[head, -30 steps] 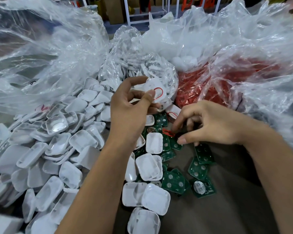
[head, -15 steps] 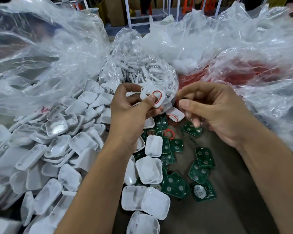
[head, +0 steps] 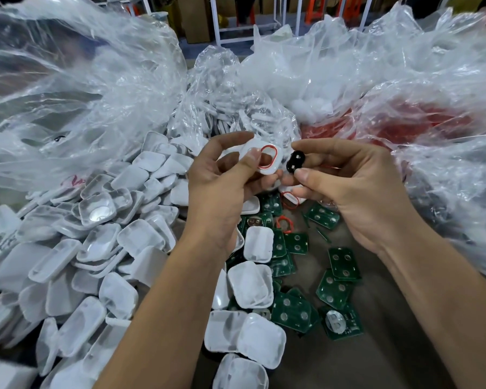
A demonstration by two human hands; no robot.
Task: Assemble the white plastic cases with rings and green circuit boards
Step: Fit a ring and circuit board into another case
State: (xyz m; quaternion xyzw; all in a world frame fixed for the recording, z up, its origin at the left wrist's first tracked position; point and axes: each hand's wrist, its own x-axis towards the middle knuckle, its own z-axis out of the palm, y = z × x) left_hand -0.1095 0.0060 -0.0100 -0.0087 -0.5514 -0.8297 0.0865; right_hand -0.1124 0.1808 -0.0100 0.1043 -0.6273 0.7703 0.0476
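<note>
Above the boards, the left hand pinches a case with its red ring seated. The right hand has risen from the table, now pinching a small black part, possibly a pad, beside the case, ready to insert.

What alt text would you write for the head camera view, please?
A left hand holds a white case fitted with a red ring, while the right hand pinches a small black part beside it, above scattered green circuit boards.
</note>
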